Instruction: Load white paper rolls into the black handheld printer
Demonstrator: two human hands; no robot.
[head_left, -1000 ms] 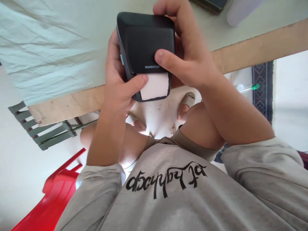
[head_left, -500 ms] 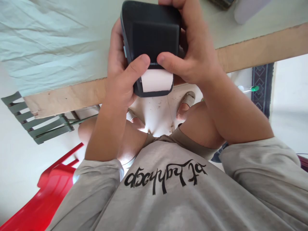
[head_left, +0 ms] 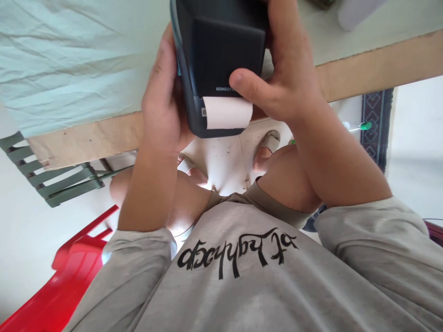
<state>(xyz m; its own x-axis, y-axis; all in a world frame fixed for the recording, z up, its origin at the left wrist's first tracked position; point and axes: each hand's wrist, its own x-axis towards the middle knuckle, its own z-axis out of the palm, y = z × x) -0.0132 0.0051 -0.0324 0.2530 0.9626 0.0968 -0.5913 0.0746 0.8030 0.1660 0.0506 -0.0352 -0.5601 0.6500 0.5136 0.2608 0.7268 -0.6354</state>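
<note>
A black label printer [head_left: 221,50] is held up in front of me, above the table's edge. A white strip of label paper [head_left: 226,113] sticks out of its slot on the near side. My left hand [head_left: 162,106] wraps round the printer's left side, its fingers hidden behind the body. My right hand [head_left: 287,69] grips the right side, with the thumb pressed on the lid just above the paper.
A table [head_left: 363,69] with a pale cloth [head_left: 69,60] runs across the top of the view. A green slatted chair [head_left: 58,182] and a red plastic chair [head_left: 65,290] stand at the left. My knees and sandalled feet show below the table.
The printer has risen a little towards the top of the view. My left thumb has come off the front near the paper and moved round to the printer's side.
</note>
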